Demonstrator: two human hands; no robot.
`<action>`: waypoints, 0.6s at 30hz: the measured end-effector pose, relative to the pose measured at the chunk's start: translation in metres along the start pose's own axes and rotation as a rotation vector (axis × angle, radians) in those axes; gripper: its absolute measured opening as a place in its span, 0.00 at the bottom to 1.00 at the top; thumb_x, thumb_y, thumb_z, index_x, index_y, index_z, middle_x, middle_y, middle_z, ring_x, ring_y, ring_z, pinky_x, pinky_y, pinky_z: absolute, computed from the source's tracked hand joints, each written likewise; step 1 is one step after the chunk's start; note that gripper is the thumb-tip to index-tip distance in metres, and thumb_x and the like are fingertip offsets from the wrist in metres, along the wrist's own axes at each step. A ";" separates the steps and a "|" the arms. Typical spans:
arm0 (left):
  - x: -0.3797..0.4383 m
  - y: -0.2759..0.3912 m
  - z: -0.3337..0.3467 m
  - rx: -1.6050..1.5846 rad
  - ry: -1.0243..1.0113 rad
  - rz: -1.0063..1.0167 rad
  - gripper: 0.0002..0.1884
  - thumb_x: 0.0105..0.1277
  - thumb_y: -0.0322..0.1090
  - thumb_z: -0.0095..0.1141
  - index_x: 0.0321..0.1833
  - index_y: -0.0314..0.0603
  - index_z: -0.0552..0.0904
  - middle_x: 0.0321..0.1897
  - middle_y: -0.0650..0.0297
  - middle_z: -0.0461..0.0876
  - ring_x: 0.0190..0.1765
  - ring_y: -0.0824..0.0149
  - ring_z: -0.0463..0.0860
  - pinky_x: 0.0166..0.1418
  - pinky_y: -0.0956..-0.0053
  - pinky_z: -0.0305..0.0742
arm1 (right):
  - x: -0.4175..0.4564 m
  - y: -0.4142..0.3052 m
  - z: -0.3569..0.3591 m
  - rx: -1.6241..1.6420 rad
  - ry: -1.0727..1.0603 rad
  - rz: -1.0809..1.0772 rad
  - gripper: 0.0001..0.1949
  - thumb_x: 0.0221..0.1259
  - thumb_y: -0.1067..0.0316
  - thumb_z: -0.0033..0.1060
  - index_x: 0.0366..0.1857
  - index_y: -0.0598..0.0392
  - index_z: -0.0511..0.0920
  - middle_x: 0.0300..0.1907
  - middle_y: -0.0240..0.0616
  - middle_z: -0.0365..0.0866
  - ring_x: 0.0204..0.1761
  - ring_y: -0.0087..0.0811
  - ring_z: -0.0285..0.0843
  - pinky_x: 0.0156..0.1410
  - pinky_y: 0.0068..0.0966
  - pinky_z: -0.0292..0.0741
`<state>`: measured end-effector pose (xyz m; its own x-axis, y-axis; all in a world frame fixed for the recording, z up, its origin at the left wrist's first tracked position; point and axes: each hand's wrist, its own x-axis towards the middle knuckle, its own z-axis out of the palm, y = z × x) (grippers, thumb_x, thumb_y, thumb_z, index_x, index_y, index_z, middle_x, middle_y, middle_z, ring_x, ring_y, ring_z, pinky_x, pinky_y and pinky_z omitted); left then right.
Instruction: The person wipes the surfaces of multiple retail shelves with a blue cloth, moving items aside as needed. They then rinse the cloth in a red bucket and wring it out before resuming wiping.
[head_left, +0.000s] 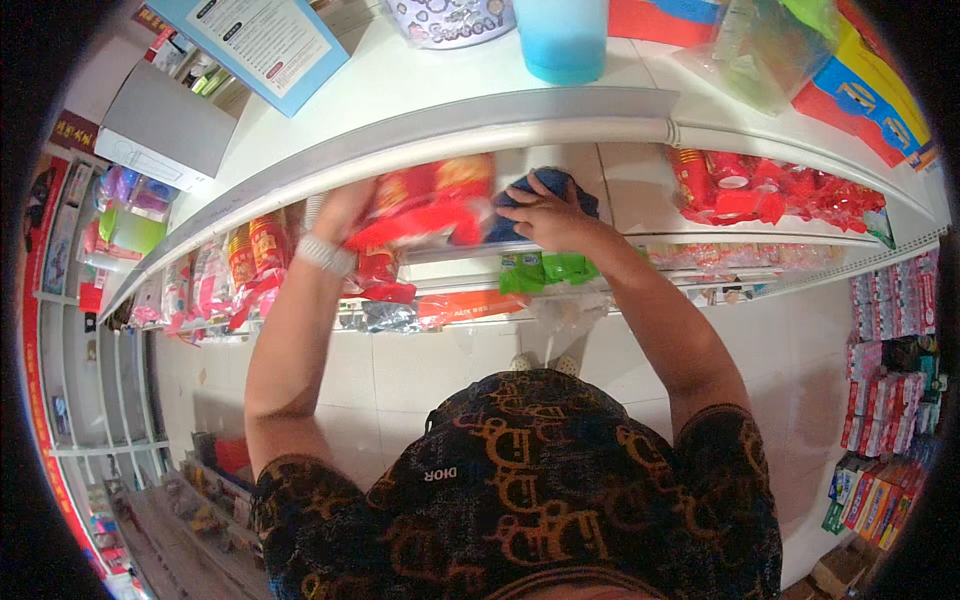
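Note:
Both of my hands reach onto a white shelf below the top one. My left hand (349, 206), blurred, with a white band at the wrist, is on the left end of red plastic packs (431, 195) with gold print; its fingertips are hidden, so the hold cannot be made out. My right hand (551, 217) lies with spread fingers on a crumpled dark blue cloth (577, 191), pressing it against the shelf just right of the red packs. The cloth reaches down to the shelf's front edge.
The top shelf's front rail (480, 135) runs above my hands. On that shelf stand a blue tumbler (562, 45) and a light blue box (262, 45). Packs of red paper cups (694, 180) lie to the right, more cup packs (266, 244) to the left. Green packets (551, 270) sit lower down.

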<state>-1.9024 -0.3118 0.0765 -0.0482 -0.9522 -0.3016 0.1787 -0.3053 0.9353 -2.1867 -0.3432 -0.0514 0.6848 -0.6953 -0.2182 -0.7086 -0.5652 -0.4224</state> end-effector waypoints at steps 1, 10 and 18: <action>-0.016 0.004 -0.026 0.004 0.101 -0.132 0.23 0.69 0.35 0.60 0.64 0.36 0.72 0.56 0.54 0.79 0.55 0.64 0.82 0.56 0.71 0.82 | 0.011 -0.003 0.002 -0.015 0.016 -0.024 0.24 0.72 0.47 0.45 0.71 0.27 0.67 0.80 0.32 0.48 0.81 0.48 0.33 0.70 0.79 0.29; -0.078 0.004 -0.115 0.389 0.398 0.238 0.29 0.69 0.33 0.58 0.72 0.34 0.66 0.64 0.58 0.74 0.64 0.66 0.74 0.66 0.74 0.70 | 0.119 0.001 -0.033 0.103 0.335 0.071 0.26 0.70 0.41 0.47 0.63 0.45 0.74 0.67 0.44 0.71 0.69 0.46 0.66 0.74 0.50 0.57; -0.110 0.035 -0.077 1.432 0.418 0.585 0.18 0.70 0.32 0.56 0.61 0.35 0.76 0.56 0.50 0.80 0.59 0.53 0.78 0.64 0.65 0.71 | 0.030 0.117 -0.091 -0.062 0.646 0.450 0.24 0.67 0.44 0.53 0.60 0.47 0.77 0.60 0.45 0.76 0.63 0.45 0.71 0.70 0.46 0.63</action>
<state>-1.8150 -0.2173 0.1277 -0.0045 -0.9398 0.3417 -0.9614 0.0980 0.2569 -2.2644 -0.4707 -0.0276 0.1090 -0.9725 0.2058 -0.9152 -0.1789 -0.3611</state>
